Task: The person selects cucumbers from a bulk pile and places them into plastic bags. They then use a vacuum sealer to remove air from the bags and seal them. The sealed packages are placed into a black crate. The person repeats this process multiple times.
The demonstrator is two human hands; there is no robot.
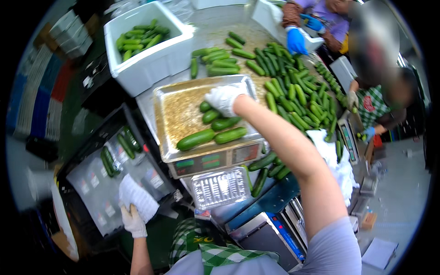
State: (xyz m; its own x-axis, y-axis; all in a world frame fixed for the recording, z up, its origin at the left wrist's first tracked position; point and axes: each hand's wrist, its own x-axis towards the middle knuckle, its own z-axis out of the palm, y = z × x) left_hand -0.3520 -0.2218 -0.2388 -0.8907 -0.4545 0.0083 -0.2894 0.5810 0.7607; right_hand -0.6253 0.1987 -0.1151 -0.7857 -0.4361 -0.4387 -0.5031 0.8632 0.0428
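Note:
My left hand (132, 221), in a white knit glove, holds a white textured sheet or pad (138, 199) over a black crate (129, 113). Clear plastic packaging (98, 190) with small labels lies in that crate, along with several cucumbers (126, 146). My right hand (225, 99), gloved alike, reaches over a shallow metal tray (175, 154) and touches the cucumbers there; its fingertips are hidden, so a grip cannot be made out. Two cucumbers (196, 139) lie along the tray's near side. Beneath it sits a digital scale (216, 161). A clear plastic punnet (221, 188) rests before the scale.
A white foam box (151, 65) of cucumbers stands at the back left. A large cucumber heap (295, 92) spreads to the right. Two co-workers stand beyond; one wears blue gloves (296, 40). A metal machine (268, 237) stands near my body, and another scale (349, 141) at right.

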